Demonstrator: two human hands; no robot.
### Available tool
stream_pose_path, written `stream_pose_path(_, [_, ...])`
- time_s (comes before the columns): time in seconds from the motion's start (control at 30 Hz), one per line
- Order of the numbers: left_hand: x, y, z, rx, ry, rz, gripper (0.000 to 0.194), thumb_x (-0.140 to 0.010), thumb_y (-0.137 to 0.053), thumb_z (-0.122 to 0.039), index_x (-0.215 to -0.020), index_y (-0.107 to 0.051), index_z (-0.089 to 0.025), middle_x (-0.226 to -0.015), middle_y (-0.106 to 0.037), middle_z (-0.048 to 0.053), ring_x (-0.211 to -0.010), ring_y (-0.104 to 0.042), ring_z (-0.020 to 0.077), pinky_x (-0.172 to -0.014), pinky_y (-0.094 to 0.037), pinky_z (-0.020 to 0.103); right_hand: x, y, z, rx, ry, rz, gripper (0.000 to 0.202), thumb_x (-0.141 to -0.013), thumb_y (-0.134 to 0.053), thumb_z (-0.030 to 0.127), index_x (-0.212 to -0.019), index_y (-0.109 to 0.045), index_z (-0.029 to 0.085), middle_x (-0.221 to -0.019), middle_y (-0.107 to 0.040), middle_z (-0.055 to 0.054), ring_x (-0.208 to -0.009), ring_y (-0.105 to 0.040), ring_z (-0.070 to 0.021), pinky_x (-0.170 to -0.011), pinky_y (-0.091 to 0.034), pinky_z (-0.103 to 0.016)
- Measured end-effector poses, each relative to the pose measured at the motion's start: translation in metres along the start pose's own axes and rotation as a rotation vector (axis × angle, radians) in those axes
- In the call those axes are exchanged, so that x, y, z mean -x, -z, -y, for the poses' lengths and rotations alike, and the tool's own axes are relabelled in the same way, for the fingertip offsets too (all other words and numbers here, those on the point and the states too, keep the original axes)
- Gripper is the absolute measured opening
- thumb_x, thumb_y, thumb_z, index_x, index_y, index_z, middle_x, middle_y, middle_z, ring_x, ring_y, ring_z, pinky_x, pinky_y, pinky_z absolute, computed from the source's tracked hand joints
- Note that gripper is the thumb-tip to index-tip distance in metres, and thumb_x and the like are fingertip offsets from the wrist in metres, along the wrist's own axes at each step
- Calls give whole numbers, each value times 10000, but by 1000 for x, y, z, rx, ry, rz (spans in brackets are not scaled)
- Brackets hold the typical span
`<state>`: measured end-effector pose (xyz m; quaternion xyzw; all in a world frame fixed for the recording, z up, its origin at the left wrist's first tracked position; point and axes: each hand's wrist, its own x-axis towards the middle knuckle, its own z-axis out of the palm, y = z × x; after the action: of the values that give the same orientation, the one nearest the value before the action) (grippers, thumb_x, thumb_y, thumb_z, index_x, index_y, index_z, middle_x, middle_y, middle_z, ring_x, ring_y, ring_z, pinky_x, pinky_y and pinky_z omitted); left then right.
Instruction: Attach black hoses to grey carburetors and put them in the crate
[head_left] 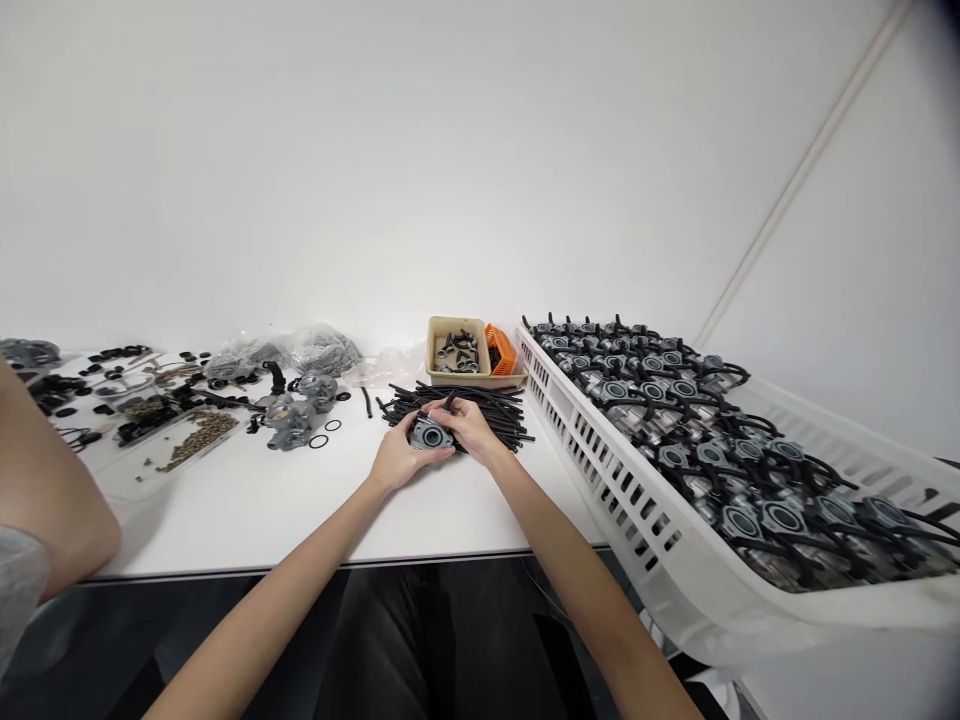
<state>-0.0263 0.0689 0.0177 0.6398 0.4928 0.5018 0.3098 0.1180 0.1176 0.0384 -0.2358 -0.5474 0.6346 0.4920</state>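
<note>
Grey metal carburetor (430, 434) sits gripped between both hands, left hand (396, 458) cupping beneath, right hand (471, 424) curled over.

White bench (247, 510) against white wall. Middle: pile of black tube pieces (480, 408); behind it beige tray (436, 352) of small metal parts, orange box (501, 350) touching its right side. Right edge: long white slotted crate (600, 450) full of grey carburetors. Left: two grey carburetors (294, 412), black O-rings (324, 434), clear bags (300, 350), scattered small black and brass parts (195, 437).
</note>
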Motion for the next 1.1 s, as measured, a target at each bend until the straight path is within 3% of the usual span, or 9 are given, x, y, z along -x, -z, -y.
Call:
stream_pose_path(0.17, [-1, 1, -3, 61, 28, -57, 656, -555, -817, -451, -1095, -605, -146, -987, -693, 83, -901, -635, 251, -844, -480, 378, 1, -2, 9, -119, -16, 3, 295, -633, -790, 429, -691, -683, 160, -751, -659, -39, -778, -586, -170, -768, -451, -293])
stream_pose_path(0.3, [-2, 2, -5, 87, 37, -97, 635, -565, -810, -453, -1081, -604, -143, -1000, -693, 88, -914, -633, 248, -858, -472, 377, 0, 0, 9, -190, 19, -7, 282, -583, -829, 335, -585, -596, 176, -702, -612, 8, -746, -571, -137, -784, -439, -268])
stream_pose_path(0.47, [-1, 2, -3, 50, 24, -84, 659, -562, -812, -460, -1102, -594, -152, -997, -692, 82, -920, -634, 248, -841, -479, 368, 0, 0, 7, -164, -15, -37, 297, -545, -852, 279, -765, -678, 185, -779, -662, 4, -790, -600, -141, -827, -442, -290])
stream_pose_path(0.6, [0, 1, 0, -37, -16, -83, 705, -543, -818, -465, -1141, -589, -170, -1028, -686, 80, -931, -635, 257, -836, -483, 373, 2, -1, 6, -96, -19, 40, 344, -569, -842, 308, -859, -717, 172, -950, -698, -51, -922, -620, -190, -881, -443, -331])
stream_pose_path(0.8, [2, 1, -1, -91, -20, -48, 726, -537, -813, -470, -1167, -583, -190, -1024, -687, 77, -929, -638, 267, -851, -485, 394, 1, 1, 1, 27, 28, 31, 289, -579, -835, 318, -806, -731, 174, -881, -695, -45, -845, -612, -186, -812, -460, -324])
stream_pose_path(0.97, [1, 0, -4, 9, -7, -98, 712, -523, -823, -441, -1144, -594, -176, -1031, -688, 79, -946, -635, 262, -870, -478, 386, 2, -1, 8, -79, -15, 34, 263, -611, -811, 365, -738, -700, 163, -823, -680, -40, -819, -598, -171, -815, -443, -307])
stream_pose_path(1.1, [0, 2, -4, 42, 12, -155, 683, -553, -810, -452, -1126, -587, -154, -1035, -685, 94, -951, -632, 258, -874, -471, 384, 2, -1, 11, -164, -20, 3, 253, -557, -840, 317, -680, -673, 171, -801, -662, -21, -818, -591, -155, -827, -437, -283])
